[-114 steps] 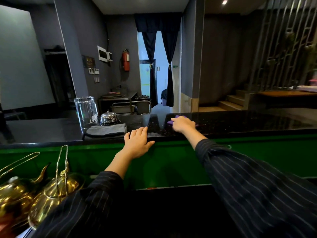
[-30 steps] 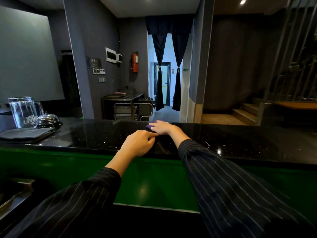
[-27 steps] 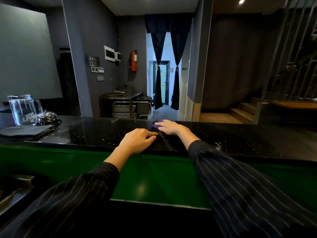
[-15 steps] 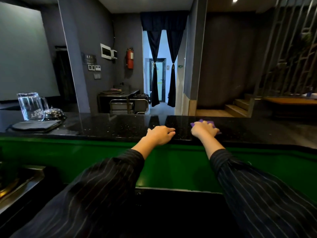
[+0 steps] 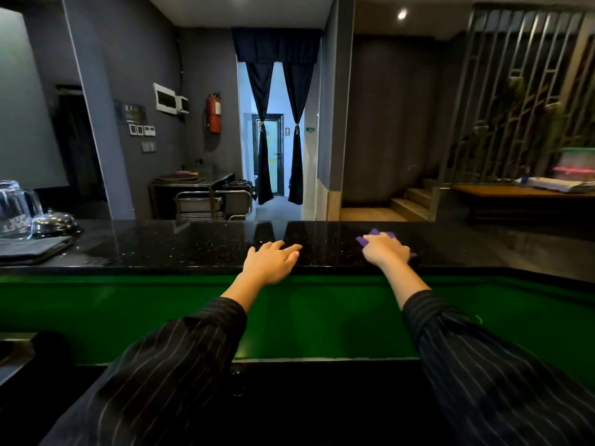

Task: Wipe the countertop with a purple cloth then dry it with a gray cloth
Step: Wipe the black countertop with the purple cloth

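Observation:
The black speckled countertop (image 5: 199,246) runs across the view above a green front panel. My right hand (image 5: 384,251) presses flat on a purple cloth (image 5: 373,235), which peeks out past my fingers right of centre. My left hand (image 5: 273,260) rests palm down on the counter's near edge, fingers apart, holding nothing. A folded gray cloth (image 5: 30,247) lies on the counter at the far left, well away from both hands.
A glass pitcher (image 5: 16,209) and a small metal dome (image 5: 54,222) stand behind the gray cloth at the far left. Beyond the counter are a metal cart (image 5: 212,204), a curtained doorway and steps at the right.
My right hand has slid the purple cloth rightward along the counter. My left hand stays resting on the near edge. The view has shifted right, pushing the pitcher and gray cloth toward the left edge.

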Motion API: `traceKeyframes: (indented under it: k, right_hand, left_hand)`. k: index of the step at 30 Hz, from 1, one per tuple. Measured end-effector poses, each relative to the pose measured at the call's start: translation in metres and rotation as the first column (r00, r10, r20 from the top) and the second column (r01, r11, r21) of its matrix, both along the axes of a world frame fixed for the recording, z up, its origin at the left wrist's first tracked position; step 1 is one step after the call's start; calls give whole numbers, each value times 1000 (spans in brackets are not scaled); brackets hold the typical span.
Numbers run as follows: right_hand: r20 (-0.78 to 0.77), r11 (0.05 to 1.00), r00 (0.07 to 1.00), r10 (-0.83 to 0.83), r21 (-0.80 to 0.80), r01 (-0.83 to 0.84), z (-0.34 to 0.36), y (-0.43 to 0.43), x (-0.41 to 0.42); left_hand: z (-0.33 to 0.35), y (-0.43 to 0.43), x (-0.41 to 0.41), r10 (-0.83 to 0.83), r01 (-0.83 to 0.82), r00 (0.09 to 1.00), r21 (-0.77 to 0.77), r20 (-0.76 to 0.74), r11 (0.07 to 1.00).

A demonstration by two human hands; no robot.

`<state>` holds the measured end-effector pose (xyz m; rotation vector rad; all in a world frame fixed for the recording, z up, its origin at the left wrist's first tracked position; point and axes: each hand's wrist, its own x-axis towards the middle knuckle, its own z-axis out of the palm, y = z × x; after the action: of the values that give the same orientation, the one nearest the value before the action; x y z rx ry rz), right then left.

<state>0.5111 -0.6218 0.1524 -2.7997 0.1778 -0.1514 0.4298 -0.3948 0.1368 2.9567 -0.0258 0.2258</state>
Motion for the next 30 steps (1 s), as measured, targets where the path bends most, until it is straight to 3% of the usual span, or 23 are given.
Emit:
traceKeyframes:
  k: [2,5,7,10,14,16,18,20,22,24,25,28,30]
  right_hand:
    - [7,1000,1000,25,18,-25,2,34,-13]
    - [25,881,881,472,18,-472,-3,71,-20]
    - [-26,794,794,607,65,-604,0,73,-10]
    - [-46,881,881,471,60,-469,3,68,8]
    - [-44,988,988,145,-55,-148,4,101,17]
    - [-51,987,992,117,-107,-122,6,136,9]
    - [-45,970,975,216,-108,-219,7,178,3]
    - [-19,891,895,446,-90,-446,4,223,-7]
    - [-60,695,695,716,-26,-718,6,251,-25]
    - [-65,533,531,845,171,-828,15,253,-31]
    - [-71,510,510,857,252,-823,19,247,-29]
    - [-69,600,607,792,277,-751,19,225,3]
    - [-45,736,736,676,99,-670,13,219,30]
  left_hand:
    - [-1,-1,0,3,-3,1000,3,28,1000]
    - [0,1,0,-21,21,995,10,95,1000]
    - [4,11,-5,-74,76,990,-12,119,997]
    - [10,51,-16,-63,63,978,5,198,998]
    - [6,127,-40,174,-182,962,21,211,983]
    - [-1,144,-47,224,-229,961,11,163,973]
    - [-5,144,-47,221,-227,959,19,176,974]
    - [-5,141,-45,218,-225,954,9,206,974]
    - [-2,148,-44,188,-194,958,3,215,981]
    - [5,163,-45,133,-124,970,-55,206,991]
    - [9,173,-47,118,-98,971,-103,209,990]
    - [16,212,-57,157,-119,952,-157,262,980]
    - [12,245,-64,211,-183,940,-125,267,975]
